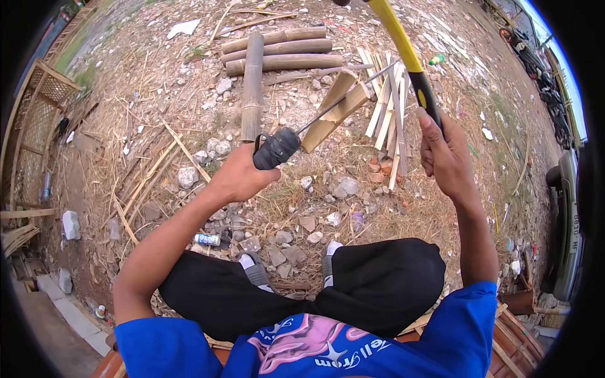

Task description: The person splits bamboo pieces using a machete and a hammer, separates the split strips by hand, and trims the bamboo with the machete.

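My left hand (238, 174) is wrapped round the black taped handle of a long thin blade (315, 118). The blade runs up and to the right, and a split piece of bamboo (334, 113) is on it, its two halves spread apart at the upper end. My right hand (445, 151) grips the black lower handle of a hammer (403, 38) with a yellow shaft. The hammer is raised to the right of the bamboo, and its head is mostly cut off by the top edge of the view.
Bamboo poles (290, 47) lie ahead, with one pole (252, 88) pointing toward me. Split strips (392, 107) lie right of the bamboo. Stones and a can (207, 239) are near my feet. Lattice panels (31, 126) stand left; motorcycles (535, 69) and a vehicle (563, 220) are right.
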{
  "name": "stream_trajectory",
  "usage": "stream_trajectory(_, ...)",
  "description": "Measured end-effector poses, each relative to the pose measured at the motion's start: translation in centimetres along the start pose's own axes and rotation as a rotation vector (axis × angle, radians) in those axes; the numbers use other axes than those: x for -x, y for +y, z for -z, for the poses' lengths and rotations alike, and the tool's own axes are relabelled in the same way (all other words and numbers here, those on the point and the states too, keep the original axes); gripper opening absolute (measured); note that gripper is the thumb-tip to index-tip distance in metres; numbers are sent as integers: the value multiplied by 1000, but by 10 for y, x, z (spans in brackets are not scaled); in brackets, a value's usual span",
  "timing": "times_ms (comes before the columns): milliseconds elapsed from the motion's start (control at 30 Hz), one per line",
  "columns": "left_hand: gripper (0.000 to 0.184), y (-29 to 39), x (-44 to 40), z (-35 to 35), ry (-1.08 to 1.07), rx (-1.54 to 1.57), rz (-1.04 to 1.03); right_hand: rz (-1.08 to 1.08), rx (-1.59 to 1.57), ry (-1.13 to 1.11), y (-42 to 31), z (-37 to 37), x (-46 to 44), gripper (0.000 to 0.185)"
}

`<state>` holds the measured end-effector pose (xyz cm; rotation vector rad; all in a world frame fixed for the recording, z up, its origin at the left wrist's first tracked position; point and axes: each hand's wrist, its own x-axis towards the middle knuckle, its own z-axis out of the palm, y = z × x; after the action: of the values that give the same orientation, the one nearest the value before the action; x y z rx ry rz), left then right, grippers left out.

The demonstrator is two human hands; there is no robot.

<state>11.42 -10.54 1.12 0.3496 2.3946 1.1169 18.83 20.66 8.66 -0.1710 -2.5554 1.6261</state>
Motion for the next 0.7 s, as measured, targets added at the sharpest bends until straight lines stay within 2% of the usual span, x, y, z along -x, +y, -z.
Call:
stream_trajectory(33,31,-2,-1,0,8,35,12,-1,-116,33,-9,1,5,36)
stream_trajectory(133,28,-20,-6,5,57,130,21,39,-139,75,18,4,19,37)
stream_trajectory(167,27,-26,-8,8,49,147,37,-20,36,75,37,1,23,44)
stream_trajectory(233,27,-30,-11,7,28,185,64,-137,485,-67,61,3,15,46)
stream_trajectory(333,27,-30,-10,5,38,175,39,-98,535,-141,75,-1,13,47)
stream_trajectory(467,28,-36,-9,8,30,178,101,-134,194,24,44,3,27,45)
stream_trajectory(567,26,-37,-14,8,19,218,96,-6,-107,99,24,16,21,41)
stream_trajectory(600,25,-36,-14,7,20,222,81,45,-148,91,24,18,17,37)
stream_trajectory(700,23,-31,-13,5,22,213,56,29,16,120,67,-7,4,38)
